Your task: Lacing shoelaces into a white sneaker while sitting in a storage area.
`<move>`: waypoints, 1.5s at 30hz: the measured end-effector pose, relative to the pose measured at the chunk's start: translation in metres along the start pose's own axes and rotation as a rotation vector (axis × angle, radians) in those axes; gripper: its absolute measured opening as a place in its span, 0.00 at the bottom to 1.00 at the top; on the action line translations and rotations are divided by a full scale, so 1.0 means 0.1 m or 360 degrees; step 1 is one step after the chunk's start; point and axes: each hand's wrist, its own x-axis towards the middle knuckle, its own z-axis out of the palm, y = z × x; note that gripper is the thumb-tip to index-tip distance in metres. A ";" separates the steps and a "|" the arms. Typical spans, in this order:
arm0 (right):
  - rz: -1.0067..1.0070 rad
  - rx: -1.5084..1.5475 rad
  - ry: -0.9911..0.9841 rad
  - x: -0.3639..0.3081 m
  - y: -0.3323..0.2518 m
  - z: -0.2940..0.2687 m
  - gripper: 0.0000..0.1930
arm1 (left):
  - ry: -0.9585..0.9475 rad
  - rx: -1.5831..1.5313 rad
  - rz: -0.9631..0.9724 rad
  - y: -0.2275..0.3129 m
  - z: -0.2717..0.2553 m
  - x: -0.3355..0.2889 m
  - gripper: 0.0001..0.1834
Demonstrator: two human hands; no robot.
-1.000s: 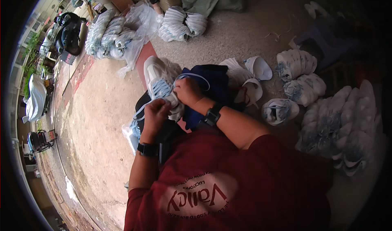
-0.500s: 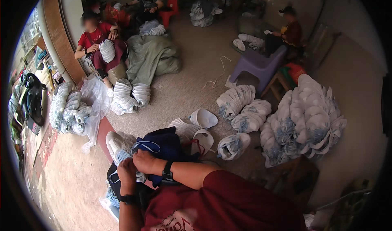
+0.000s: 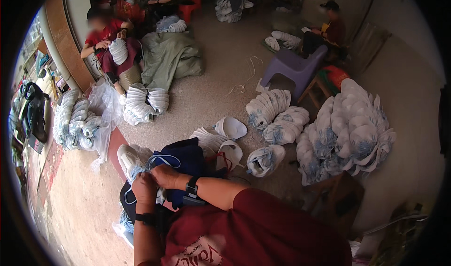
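Note:
A white shoe upper (image 3: 130, 156) rests over my lap, light blue lace showing on it. My left hand (image 3: 144, 187) is closed at its near end, fingers pinched on the light blue lace. Right beside it, my right hand (image 3: 165, 176) is also closed, its fingertips meeting the left ones at the lace. A loop of the blue lace (image 3: 170, 157) curves up above my right hand, over dark blue cloth (image 3: 185, 155). The fingertips of both hands are partly hidden. More blue laces (image 3: 125, 222) hang beside my left forearm.
White uppers (image 3: 231, 128) lie just beyond the cloth, one laced upper (image 3: 266, 160) to their right. A large heap of uppers (image 3: 347, 129) stands at right near a purple chair (image 3: 293, 68). Bundled uppers (image 3: 75, 118) lie left. A co-worker (image 3: 112, 45) sits at far left.
The whole view has tipped slightly, so the scene sits higher in the picture. My left hand has turned a little; both hands stay together at the lace.

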 end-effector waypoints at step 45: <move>-0.0471 -0.0332 -0.0111 0.20 -0.36 0.10 0.11 | 0.0466 -0.2092 -0.0986 -0.57 0.05 -0.28 0.03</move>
